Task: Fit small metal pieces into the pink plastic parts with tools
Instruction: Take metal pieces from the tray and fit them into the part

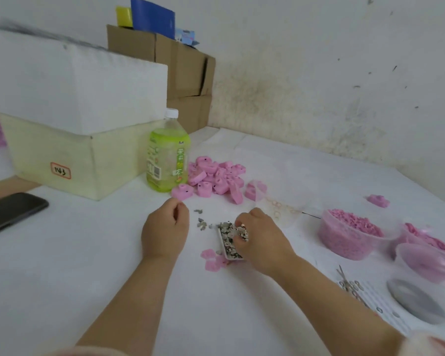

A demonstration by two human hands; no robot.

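Two bare forearms reach in from the bottom edge over the white surface [88, 265]; I see both sleeves only as blurred pink cuffs, cut off. At near right lie one grey lid [414, 299] and one thin metal tool [343, 274] among small rings, too blurred to count.

My left hand [165, 232] rests with fingers curled toward the thumb; I cannot tell whether they hold anything. My right hand [261, 242] covers half of one small tray [228, 250] heaped with metal pieces [226, 229], fingertips bent down onto the heap; I cannot make out a pinch. A few loose metal pieces [202, 223] lie between the hands. About three pink parts [212, 260] touch the tray's near left corner.

Right of the hands stand three clear tubs [344, 240] of pink material.

Beyond the fingers, well apart, sits a pile of pink parts [216, 178], over a dozen, beside one green bottle [167, 155]. One phone [10, 211] is cut off at left. Farthest stand one cream box [62, 155] and stacked cardboard boxes [185, 70].
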